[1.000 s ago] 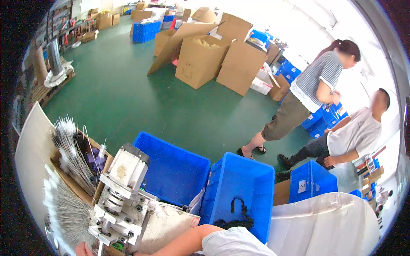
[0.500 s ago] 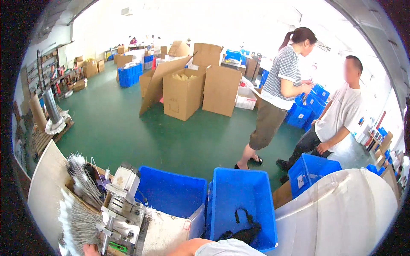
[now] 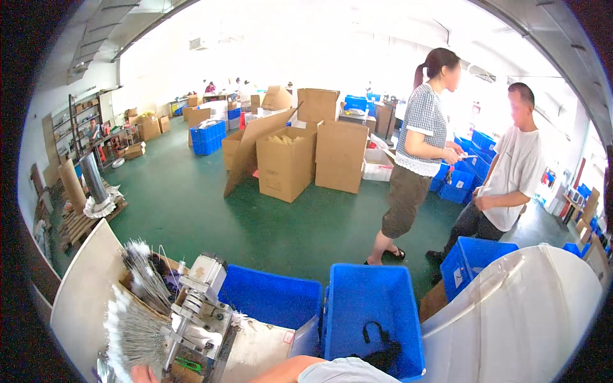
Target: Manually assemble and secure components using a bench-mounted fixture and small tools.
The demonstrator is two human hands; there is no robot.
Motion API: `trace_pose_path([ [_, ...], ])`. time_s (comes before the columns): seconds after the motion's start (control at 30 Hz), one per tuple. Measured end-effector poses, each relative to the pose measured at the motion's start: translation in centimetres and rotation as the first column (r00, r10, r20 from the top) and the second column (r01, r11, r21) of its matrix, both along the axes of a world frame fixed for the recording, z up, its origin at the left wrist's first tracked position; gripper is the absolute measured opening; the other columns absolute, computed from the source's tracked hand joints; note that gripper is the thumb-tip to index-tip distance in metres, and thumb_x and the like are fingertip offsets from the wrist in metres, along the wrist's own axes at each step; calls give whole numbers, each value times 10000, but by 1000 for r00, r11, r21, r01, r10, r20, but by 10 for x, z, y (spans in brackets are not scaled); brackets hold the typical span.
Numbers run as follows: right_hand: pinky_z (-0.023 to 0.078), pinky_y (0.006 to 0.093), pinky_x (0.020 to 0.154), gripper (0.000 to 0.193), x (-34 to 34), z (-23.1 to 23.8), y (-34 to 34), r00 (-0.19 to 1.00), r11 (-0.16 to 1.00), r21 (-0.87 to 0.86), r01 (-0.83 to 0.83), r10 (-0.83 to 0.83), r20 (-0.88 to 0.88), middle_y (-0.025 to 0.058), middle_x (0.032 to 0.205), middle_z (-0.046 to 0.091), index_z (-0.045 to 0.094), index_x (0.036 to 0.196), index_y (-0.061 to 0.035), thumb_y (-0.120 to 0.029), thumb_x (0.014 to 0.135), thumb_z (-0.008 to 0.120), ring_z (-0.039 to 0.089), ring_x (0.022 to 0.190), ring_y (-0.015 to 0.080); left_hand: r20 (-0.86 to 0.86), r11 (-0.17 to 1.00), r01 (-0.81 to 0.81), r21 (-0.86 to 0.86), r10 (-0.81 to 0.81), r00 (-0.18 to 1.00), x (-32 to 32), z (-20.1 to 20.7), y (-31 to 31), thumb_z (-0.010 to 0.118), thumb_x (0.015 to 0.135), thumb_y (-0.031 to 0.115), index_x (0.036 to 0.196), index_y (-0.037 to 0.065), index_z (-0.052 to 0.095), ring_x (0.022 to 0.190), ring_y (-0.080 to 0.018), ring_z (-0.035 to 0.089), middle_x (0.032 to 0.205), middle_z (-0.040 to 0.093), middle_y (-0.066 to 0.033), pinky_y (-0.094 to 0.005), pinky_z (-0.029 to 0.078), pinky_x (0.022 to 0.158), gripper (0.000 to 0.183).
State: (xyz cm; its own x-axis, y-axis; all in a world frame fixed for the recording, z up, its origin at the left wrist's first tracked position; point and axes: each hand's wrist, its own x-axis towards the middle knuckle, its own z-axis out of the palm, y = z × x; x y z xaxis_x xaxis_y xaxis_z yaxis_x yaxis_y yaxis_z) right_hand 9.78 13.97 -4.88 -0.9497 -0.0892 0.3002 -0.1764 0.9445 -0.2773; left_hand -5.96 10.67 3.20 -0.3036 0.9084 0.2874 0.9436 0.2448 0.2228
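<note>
At the lower left edge, only a small part of my left hand point(image 3: 144, 374) shows. Its fingers look curled together beside a fan of thin metal wires with white bristly tips point(image 3: 131, 332); what they hold is hidden. A metal machine point(image 3: 199, 306) with a shaft and rollers stands just right of the hand. On its base lies a green-handled tool point(image 3: 189, 364). A second bundle of white-tipped wires point(image 3: 145, 268) rests behind the first. My right arm, bare below a light grey sleeve point(image 3: 345, 370), reaches leftward along the bottom edge; its hand is out of view.
A blue bin point(image 3: 271, 293) stands behind the worktop point(image 3: 258, 345). Another blue bin point(image 3: 367, 300) holds a black strapped item point(image 3: 381, 351). A curved white panel point(image 3: 517, 313) fills the right. Two people stand beyond; cardboard boxes point(image 3: 287, 163) sit on the green floor.
The whole view has shifted, so the scene sits lower and farther right. The seated-looking person in the white shirt has raised a forearm. My left hand stays beside the wires.
</note>
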Motion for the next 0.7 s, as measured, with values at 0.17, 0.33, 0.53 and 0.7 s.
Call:
trace_pose_path([
  [0.17,452,449,594,271,-5,-8,4,989,982,-187,32,-59,-138,207,755,606,608,682,23,-197,783,487,590,735,342,-118,950,-60,308,101,988,22,-3,-46,588,830,150,924,-12,639,871,-335,577,921,624,-172,-395,467,793,194],
  [0.33,436,419,493,236,-2,16,20,970,1000,27,16,-9,-244,141,670,599,600,699,-12,-201,778,483,560,564,337,-110,866,83,494,-32,993,70,15,-78,636,798,71,839,-24,644,755,-295,601,816,635,-146,-372,492,707,104],
  [0.53,432,380,618,90,10,62,75,855,964,-129,235,-268,-445,91,792,481,475,808,-52,-109,739,490,536,756,276,801,978,31,204,-185,570,100,6,-92,619,821,80,899,-33,636,739,-205,578,846,624,-113,-304,466,686,138],
  [0.7,444,419,634,82,17,98,88,844,870,-443,217,-395,-364,83,765,529,511,800,-60,-103,732,526,559,777,299,931,965,-158,209,-246,-270,103,-4,-66,623,837,184,1238,43,473,663,-124,547,840,619,-41,-282,482,629,450],
])
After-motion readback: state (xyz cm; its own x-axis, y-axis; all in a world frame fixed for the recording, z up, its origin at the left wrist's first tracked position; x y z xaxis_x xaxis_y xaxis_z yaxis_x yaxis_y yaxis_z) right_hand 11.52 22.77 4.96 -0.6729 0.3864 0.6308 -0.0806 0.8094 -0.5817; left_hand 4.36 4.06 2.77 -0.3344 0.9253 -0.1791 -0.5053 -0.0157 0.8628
